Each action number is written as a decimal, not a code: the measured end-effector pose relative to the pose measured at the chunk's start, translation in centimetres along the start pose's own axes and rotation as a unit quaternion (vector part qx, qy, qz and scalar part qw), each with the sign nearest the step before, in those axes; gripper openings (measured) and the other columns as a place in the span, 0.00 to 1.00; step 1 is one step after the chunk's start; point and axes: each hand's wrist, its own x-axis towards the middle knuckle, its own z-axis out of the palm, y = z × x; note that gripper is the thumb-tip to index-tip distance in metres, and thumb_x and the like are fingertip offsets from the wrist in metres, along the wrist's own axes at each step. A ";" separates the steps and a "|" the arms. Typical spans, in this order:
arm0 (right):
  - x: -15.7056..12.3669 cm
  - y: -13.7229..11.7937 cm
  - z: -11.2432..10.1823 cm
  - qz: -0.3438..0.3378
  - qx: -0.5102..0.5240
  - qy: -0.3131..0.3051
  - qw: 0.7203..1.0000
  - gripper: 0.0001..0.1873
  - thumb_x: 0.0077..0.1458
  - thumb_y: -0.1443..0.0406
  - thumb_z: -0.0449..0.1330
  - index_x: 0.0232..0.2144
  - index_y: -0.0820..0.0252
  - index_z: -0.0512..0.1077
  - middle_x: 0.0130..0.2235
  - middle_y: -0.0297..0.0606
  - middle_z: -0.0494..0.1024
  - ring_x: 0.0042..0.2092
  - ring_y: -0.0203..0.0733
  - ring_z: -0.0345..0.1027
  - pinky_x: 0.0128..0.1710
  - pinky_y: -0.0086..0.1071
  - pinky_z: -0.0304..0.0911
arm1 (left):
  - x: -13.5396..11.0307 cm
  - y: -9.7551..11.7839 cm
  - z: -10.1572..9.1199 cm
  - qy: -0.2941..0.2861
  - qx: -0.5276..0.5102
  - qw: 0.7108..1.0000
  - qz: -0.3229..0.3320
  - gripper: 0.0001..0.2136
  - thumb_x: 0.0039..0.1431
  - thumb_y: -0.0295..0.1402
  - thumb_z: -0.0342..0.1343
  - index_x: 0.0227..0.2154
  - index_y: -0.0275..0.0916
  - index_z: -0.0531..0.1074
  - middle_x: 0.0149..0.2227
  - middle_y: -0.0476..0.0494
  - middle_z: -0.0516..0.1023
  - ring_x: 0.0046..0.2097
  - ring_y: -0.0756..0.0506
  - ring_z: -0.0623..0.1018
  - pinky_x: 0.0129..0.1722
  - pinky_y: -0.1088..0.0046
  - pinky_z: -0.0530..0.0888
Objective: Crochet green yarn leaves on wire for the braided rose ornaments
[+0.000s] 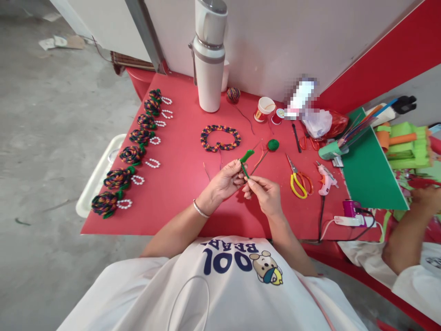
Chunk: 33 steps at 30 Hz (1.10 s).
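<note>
My left hand [225, 180] pinches a small green wrapped piece [245, 157] above the red table [179, 184]. My right hand [263, 192] is closed beside it, fingertips pinching the lower end of the same green strand. A thin thread runs from the piece toward a green yarn ball [273, 145] just beyond. A multicoloured braided ring [220, 138] lies farther back in the middle.
Several yarn flowers with pearl loops [132, 154] line the left edge. A white flask [209, 59], small cups [264, 109], yellow scissors [298, 181], a pink glue gun [325, 179] and green sheets [372, 170] sit back and right. Another person's arm [408, 230] is at right.
</note>
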 end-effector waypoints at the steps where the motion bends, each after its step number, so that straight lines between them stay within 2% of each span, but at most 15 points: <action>1: 0.0 0.0 0.0 0.000 0.000 0.000 1.000 0.17 0.52 0.50 0.70 0.37 0.55 0.82 0.25 0.33 0.81 0.22 0.34 0.73 0.25 0.31 0.73 | 0.0 0.0 0.0 0.004 -0.004 1.000 0.000 0.18 0.47 0.37 0.75 0.30 0.34 0.72 0.22 0.53 0.68 0.21 0.57 0.65 0.18 0.84 0.57; 7: 0.0 0.1 -0.1 -0.006 -0.015 0.000 1.000 0.18 0.54 0.50 0.68 0.39 0.56 0.82 0.23 0.32 0.80 0.21 0.34 0.71 0.23 0.30 0.72 | -0.1 0.0 0.2 0.018 -0.011 1.000 -0.001 0.15 0.50 0.32 0.73 0.27 0.34 0.70 0.24 0.50 0.71 0.23 0.57 0.67 0.18 0.84 0.57; 15: 0.1 0.2 -0.1 -0.013 -0.026 0.000 1.000 0.15 0.55 0.51 0.68 0.38 0.55 0.82 0.22 0.30 0.79 0.20 0.33 0.69 0.23 0.29 0.70 | -0.2 0.1 0.7 0.031 -0.015 0.999 -0.004 0.14 0.49 0.30 0.73 0.28 0.33 0.71 0.27 0.50 0.73 0.23 0.57 0.67 0.18 0.84 0.56; 23: 0.2 0.2 0.0 -0.016 -0.028 -0.004 0.999 0.15 0.56 0.51 0.67 0.38 0.55 0.82 0.20 0.29 0.77 0.18 0.32 0.67 0.21 0.28 0.68 | -0.4 0.2 0.9 0.029 0.002 1.000 -0.005 0.13 0.50 0.32 0.73 0.27 0.33 0.73 0.26 0.49 0.73 0.23 0.57 0.66 0.18 0.84 0.56; 33: 0.3 0.2 0.0 -0.016 -0.022 -0.008 1.000 0.15 0.57 0.52 0.66 0.37 0.55 0.81 0.18 0.27 0.74 0.17 0.30 0.63 0.19 0.26 0.64 | -0.4 0.1 0.6 0.010 -0.002 1.000 0.005 0.17 0.44 0.33 0.76 0.27 0.33 0.73 0.27 0.49 0.74 0.23 0.57 0.67 0.19 0.84 0.57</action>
